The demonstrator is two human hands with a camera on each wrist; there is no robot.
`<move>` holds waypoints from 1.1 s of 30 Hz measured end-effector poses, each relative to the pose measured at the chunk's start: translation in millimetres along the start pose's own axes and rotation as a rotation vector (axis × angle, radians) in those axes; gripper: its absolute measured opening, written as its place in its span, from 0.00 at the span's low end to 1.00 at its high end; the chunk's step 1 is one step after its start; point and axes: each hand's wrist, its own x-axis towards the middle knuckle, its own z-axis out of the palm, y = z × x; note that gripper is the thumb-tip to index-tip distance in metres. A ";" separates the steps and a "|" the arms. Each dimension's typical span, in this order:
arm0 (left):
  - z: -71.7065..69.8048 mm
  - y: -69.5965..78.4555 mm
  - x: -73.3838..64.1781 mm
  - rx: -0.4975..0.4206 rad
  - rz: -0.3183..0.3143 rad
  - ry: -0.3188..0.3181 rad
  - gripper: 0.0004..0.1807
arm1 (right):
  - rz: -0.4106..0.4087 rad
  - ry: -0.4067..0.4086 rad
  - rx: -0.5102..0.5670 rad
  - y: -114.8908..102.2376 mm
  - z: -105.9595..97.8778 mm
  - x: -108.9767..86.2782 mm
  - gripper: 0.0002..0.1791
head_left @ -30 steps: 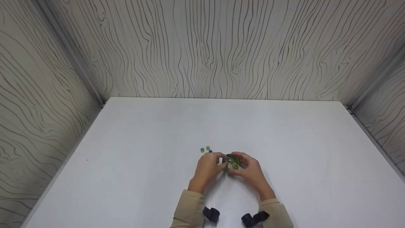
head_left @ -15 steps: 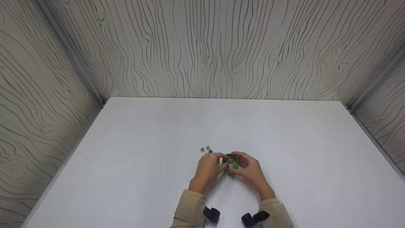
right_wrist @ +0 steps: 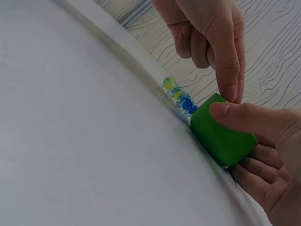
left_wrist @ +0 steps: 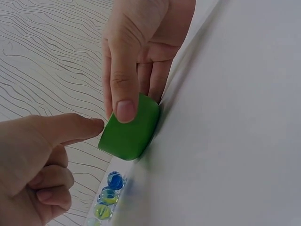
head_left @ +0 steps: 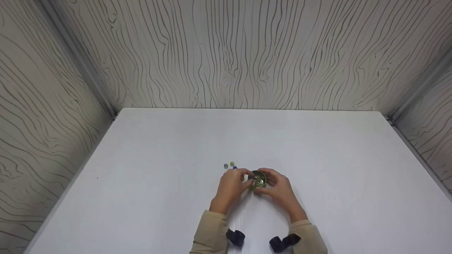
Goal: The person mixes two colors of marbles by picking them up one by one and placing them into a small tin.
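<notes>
A small green cup [right_wrist: 221, 134] stands on the white table, gripped at its side by my right hand [head_left: 280, 188], thumb on the near wall and fingers round the far side. In the head view its glassy contents [head_left: 260, 181] glint. My left hand [head_left: 229, 187] has its index finger and thumb at the cup's left rim, the other fingers curled in. Whether something sits between those fingertips is hidden. Left of the cup lie loose glass marbles: a blue one [left_wrist: 115, 180], a yellow-green one [right_wrist: 170, 84] and a greyish one [head_left: 226, 166].
The white table [head_left: 159, 158] spreads wide around both hands. Wood-patterned panels [head_left: 226, 53] rise at its back and sides. Black wrist cameras [head_left: 236, 238] sit at both beige sleeves.
The glassy contents inside the cup look shifted and shinier than before. Both hands stay almost in place, and the loose marbles lie where they were.
</notes>
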 end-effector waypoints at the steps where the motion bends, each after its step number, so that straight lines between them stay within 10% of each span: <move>1: -0.2 -0.1 0.1 -0.005 -0.002 -0.003 0.07 | 0.001 0.000 0.002 0.0 0.0 0.1 0.35; 33: -8.5 -3.3 0.9 -0.055 -0.017 0.020 0.08 | -0.040 0.014 0.000 0.4 0.7 -0.5 0.35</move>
